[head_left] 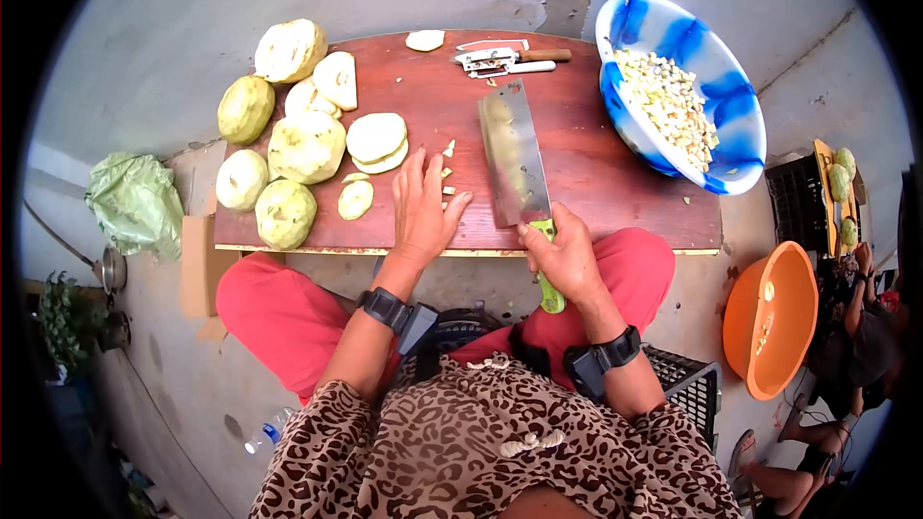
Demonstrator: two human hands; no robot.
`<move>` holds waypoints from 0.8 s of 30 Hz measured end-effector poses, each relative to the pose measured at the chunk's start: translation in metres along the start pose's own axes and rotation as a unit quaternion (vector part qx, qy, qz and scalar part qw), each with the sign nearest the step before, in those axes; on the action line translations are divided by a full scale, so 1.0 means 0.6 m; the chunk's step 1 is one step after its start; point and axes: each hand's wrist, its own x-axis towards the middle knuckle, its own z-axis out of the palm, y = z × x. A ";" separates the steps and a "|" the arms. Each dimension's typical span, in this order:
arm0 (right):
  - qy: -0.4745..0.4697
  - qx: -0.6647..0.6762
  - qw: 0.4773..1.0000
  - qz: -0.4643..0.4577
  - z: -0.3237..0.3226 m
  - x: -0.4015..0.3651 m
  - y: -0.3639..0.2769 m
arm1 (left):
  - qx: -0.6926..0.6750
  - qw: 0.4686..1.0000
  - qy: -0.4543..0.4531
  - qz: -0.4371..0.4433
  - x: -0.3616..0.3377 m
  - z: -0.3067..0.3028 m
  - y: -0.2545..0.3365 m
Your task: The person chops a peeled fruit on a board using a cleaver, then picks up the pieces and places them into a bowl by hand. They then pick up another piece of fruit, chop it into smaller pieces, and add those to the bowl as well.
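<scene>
My left hand (421, 210) lies on the red wooden table with its fingers stretched out and nothing in it. Just beyond its fingertips are thick pale slices (377, 137), one on another, and a few small cut bits (449, 148) lie to their right. A smaller slice (356, 200) is left of that hand. My right hand (565, 255) grips the green handle of a cleaver (516, 154), whose wide, wet-looking blade points away from me over the table. Several peeled, pale green round fruits or vegetables (307, 147), some cut, are grouped at the table's left end.
A blue-and-white basin (728, 56) of pale cubes (663, 101) leans tilted at the table's right end. Peelers (510, 60) lie near the back edge. On the floor are an orange basin (796, 327), a black crate (687, 380) and a green bag (135, 202). Another person (851, 351) sits far right.
</scene>
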 end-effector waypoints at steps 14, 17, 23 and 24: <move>-0.011 0.091 0.991 0.093 -0.009 0.008 0.017 | -0.073 0.995 -0.048 0.051 0.076 0.054 0.011; -0.073 0.084 0.988 0.104 -0.006 0.004 0.020 | -0.159 0.987 -0.004 0.023 0.076 0.058 0.009; -0.105 0.097 0.981 0.134 0.044 -0.005 0.034 | -0.196 0.977 0.079 0.015 0.071 0.068 0.014; -0.099 0.101 0.981 0.131 0.057 -0.009 0.036 | -0.202 0.975 0.088 0.007 0.070 0.072 0.015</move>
